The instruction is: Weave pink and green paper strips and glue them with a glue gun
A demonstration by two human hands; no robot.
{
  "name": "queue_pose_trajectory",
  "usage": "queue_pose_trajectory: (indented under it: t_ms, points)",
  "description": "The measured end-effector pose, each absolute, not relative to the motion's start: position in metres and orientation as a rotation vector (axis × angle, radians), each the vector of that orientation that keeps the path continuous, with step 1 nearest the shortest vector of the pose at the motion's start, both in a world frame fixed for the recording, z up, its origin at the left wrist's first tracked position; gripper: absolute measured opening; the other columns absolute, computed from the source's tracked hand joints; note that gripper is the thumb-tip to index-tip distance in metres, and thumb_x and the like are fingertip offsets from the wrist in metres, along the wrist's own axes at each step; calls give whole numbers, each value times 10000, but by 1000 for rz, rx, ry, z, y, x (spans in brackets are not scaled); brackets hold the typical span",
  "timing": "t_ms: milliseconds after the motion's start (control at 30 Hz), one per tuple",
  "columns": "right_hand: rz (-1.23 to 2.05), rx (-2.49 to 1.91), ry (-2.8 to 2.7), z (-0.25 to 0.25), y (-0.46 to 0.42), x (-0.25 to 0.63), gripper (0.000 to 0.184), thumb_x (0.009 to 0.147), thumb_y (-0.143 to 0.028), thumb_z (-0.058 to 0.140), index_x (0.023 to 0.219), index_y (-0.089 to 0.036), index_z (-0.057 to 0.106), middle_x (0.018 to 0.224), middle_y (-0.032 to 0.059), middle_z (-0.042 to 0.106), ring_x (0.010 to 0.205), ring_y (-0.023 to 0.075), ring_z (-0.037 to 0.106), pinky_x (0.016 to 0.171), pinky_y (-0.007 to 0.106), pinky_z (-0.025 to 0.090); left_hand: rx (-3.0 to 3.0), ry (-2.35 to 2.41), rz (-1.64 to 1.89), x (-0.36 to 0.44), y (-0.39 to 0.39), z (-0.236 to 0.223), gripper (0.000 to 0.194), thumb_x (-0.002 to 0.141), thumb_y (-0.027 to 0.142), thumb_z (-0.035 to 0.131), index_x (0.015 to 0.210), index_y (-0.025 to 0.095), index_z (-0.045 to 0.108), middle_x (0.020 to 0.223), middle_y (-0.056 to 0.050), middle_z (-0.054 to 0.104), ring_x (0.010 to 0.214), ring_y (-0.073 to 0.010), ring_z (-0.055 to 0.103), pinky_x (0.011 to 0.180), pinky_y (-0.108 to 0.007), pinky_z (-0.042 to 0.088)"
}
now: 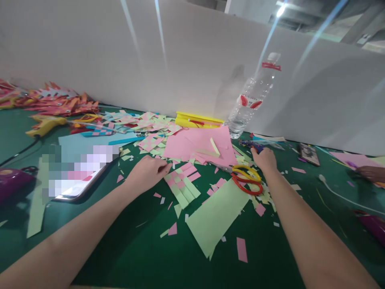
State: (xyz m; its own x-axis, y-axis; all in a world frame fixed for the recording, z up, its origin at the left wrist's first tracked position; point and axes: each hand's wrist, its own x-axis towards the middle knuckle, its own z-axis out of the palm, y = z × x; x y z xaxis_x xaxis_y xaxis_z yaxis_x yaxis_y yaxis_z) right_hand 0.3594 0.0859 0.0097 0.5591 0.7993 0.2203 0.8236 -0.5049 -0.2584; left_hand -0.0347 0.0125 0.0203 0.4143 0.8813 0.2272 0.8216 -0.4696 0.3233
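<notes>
My left hand (147,174) is closed, its fingertips pressed together at the upper left edge of a woven piece of green and pink paper strips (183,192). My right hand (265,160) reaches farther out and is closed around a dark blue tool (250,143), whose kind I cannot make out. Scissors with yellow and red handles (246,180) lie between my hands. A pale green paper sheet (218,216) is nearer to me, slightly below the woven piece. Behind them lies a pink paper sheet (197,142) with a folded green strip (214,147) on it.
A clear plastic bottle (251,98) stands against the white partition (180,60). On the left are a phone (87,176), a yellow glue gun (46,124) and heaped paper pieces (156,122). Another person's hand (371,173) is at far right. Paper scraps litter the green table (150,257).
</notes>
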Motion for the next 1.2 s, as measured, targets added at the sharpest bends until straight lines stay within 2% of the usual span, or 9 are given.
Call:
queue_pose_trajectory:
  t_ms: [133,233,300,367,500,700,833,1000,1200]
  points:
    - [-180,-2367,-1428,16,82,352,581,832,-413,444,1216,22,454,1231,290,491,1196,377,418,943,459,355,2515,1531,547,-35,12,20,412,891,355,355,511,195,358,462,11,514,428,-112,432,539,-246,334]
    - [-186,-2266,-1573,29,68,343,520,814,-410,460,1194,-59,515,1235,209,529,1176,333,449,939,410,368,2505,1530,539,-35,12,20,421,895,360,347,509,194,364,465,8,522,419,-110,423,534,-247,334]
    - [-127,-2198,-1714,39,53,335,441,809,-422,459,1138,-151,572,1153,120,607,1065,273,543,871,354,419,2500,1538,530,-34,12,20,418,893,362,351,511,194,377,476,5,531,426,-112,428,529,-247,332]
    - [64,-2235,-1855,48,35,326,404,800,-462,457,1065,-199,612,1014,84,668,882,246,617,731,335,462,2490,1550,524,-34,12,21,408,885,359,364,513,195,392,481,4,525,444,-119,440,519,-245,324]
    - [231,-2214,-2076,52,2,313,446,758,-542,509,1047,-225,629,1025,87,669,867,257,628,655,325,472,2455,1571,495,-35,12,19,389,877,357,384,531,190,446,471,9,510,451,-122,454,511,-240,323]
    - [187,-2013,-2241,24,-14,320,437,811,-460,469,1141,-193,569,1177,109,585,1088,270,547,848,384,457,2417,1595,449,-37,17,19,336,862,421,443,743,184,650,579,-15,610,542,-147,540,559,-247,373]
    - [217,-2005,-2208,17,-12,329,480,802,-514,483,1148,-191,566,1221,120,566,1147,295,508,881,423,443,2374,1652,433,-38,19,22,312,825,439,518,948,207,687,551,6,569,532,-153,533,540,-251,362]
    - [198,-1949,-2201,26,-13,327,417,787,-507,522,1078,-214,582,1170,94,584,1063,279,556,872,428,451,2335,1644,381,-38,19,24,296,813,397,540,939,186,705,583,-7,562,552,-160,543,551,-264,374]
    - [226,-1845,-2167,36,-20,321,379,797,-484,533,1092,-246,542,1170,77,566,1029,267,576,825,417,480,2207,1614,426,-38,16,27,295,798,460,547,862,215,698,676,-22,622,603,-162,579,503,-235,401]
